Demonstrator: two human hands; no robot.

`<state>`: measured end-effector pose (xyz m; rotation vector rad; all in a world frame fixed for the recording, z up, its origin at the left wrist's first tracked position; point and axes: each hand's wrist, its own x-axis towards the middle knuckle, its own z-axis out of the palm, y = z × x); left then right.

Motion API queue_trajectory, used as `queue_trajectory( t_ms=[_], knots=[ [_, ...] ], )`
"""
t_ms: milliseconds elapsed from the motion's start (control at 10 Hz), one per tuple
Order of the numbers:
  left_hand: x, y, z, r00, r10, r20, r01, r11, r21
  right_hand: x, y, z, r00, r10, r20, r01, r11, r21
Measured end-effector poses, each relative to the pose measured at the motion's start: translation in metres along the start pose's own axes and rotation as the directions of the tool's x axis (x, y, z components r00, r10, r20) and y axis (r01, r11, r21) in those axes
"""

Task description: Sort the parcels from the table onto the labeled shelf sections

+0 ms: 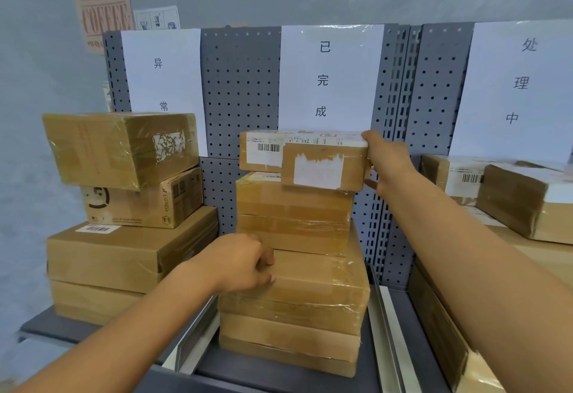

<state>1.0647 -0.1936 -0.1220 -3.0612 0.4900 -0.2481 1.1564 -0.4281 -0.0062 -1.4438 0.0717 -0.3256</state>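
Note:
A small brown parcel (pixel 322 164) with a torn white label sits at the top of the middle stack, under the paper sign 已完成 (pixel 328 79). My right hand (pixel 386 160) grips its right end, fingers over the top edge and thumb below. Behind it lies another labelled parcel (pixel 262 152). My left hand (pixel 240 260) rests with curled fingers on the left edge of a large taped parcel (pixel 313 278) lower in the same stack. A mid-size parcel (pixel 291 209) lies between them.
The left section, signed 异常 (pixel 161 82), holds a stack of several boxes (pixel 124 206). The right section, signed 处理中 (pixel 521 82), holds parcels (pixel 521 200). Metal dividers (pixel 384 324) separate the sections. A grey pegboard (pixel 242 88) backs the shelf.

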Motion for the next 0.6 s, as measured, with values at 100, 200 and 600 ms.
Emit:
queue_trajectory(
  t_ms=[100,200,600],
  knots=[
    [-0.001,0.001,0.0,1.0,0.0,0.003,0.0,1.0,0.012,-0.012,-0.001,-0.004,0.964,-0.265,-0.019,0.257,0.949,-0.182],
    [-0.003,0.002,-0.001,1.0,0.005,0.029,-0.005,1.0,0.021,-0.031,-0.008,-0.005,0.848,-0.519,0.11,0.523,0.784,-0.336],
    [-0.041,-0.013,-0.024,0.982,-0.023,-0.19,0.038,0.997,0.074,-0.122,0.04,0.008,0.515,-0.636,0.575,0.826,0.191,-0.53]
  ],
)
